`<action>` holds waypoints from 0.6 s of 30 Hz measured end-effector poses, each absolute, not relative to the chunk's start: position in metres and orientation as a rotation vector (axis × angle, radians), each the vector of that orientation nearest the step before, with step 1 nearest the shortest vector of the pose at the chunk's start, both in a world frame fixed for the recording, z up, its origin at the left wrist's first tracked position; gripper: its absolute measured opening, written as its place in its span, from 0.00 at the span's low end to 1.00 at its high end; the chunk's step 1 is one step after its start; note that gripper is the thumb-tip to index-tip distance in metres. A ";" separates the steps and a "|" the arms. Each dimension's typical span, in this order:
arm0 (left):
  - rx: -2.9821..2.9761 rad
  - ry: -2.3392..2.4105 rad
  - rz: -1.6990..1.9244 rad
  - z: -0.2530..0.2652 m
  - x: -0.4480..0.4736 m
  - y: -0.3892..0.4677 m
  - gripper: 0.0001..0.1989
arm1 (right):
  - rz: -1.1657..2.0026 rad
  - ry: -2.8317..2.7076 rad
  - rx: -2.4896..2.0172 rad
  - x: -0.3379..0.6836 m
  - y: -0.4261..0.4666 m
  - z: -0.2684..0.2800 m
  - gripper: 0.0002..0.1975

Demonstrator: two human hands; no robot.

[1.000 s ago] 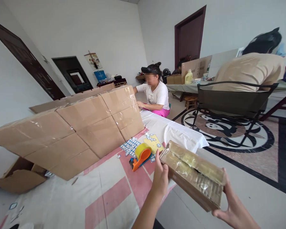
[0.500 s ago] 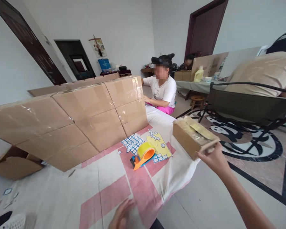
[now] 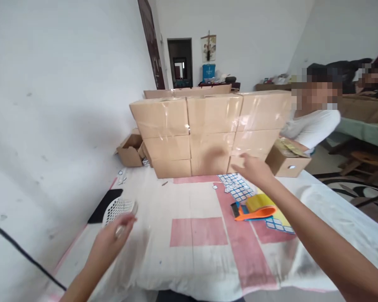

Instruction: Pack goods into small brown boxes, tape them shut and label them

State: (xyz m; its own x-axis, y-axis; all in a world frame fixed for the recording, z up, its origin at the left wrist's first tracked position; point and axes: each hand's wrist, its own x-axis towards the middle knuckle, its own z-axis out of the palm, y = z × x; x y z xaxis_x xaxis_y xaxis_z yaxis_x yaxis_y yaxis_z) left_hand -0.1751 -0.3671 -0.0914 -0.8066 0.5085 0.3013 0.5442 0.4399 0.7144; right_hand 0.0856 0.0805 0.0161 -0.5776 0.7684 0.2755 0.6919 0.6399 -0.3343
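My left hand (image 3: 115,235) is above the near left of the table, beside a white perforated basket (image 3: 115,209). Its fingers are curled together, and a small pale thing shows at them, too blurred to name. My right hand (image 3: 253,168) hangs over the table in front of stacked cardboard boxes (image 3: 212,115), fingers apart and nothing in them. Below it lie a sheet of blue-edged white labels (image 3: 237,187) and a tape dispenser (image 3: 255,207) with a yellow roll and orange frame. An open-topped small box (image 3: 291,165) stands at the table's right edge.
A black flat object (image 3: 105,205) lies by the basket. An open carton (image 3: 130,151) stands left of the stack, against the wall. Another person in a white shirt (image 3: 318,126) sits behind the right end. A stool (image 3: 360,163) is further right.
My view has swung left. My right hand has let go of the small box, which now stands by the stack's right end, and moved over the labels. My left hand has moved toward the basket.
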 end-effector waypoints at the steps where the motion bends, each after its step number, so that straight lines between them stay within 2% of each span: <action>1: -0.892 -2.600 -1.313 -0.077 -0.196 -0.355 0.19 | 0.341 -2.624 -0.968 0.051 0.047 0.015 0.26; 4: -0.746 -2.584 -1.278 -0.044 -0.257 -0.305 0.18 | 0.554 -2.907 -0.519 -0.061 -0.049 -0.001 0.16; 7: -0.654 -2.573 -1.225 -0.042 -0.304 -0.265 0.25 | 0.670 -3.042 -0.392 -0.163 -0.117 -0.024 0.16; 10: -0.683 -2.597 -1.141 -0.057 -0.337 -0.247 0.27 | 0.732 -3.032 -0.439 -0.245 -0.149 -0.044 0.22; 13: -0.714 -2.576 -1.048 -0.064 -0.365 -0.239 0.35 | 0.783 -2.987 -0.584 -0.307 -0.154 -0.059 0.31; 16: -0.704 -2.540 -0.963 -0.054 -0.400 -0.230 0.41 | 0.825 -2.950 -0.741 -0.351 -0.146 -0.068 0.39; 18: -0.758 -2.553 -0.899 -0.043 -0.427 -0.222 0.42 | 0.851 -2.921 -0.818 -0.373 -0.139 -0.071 0.41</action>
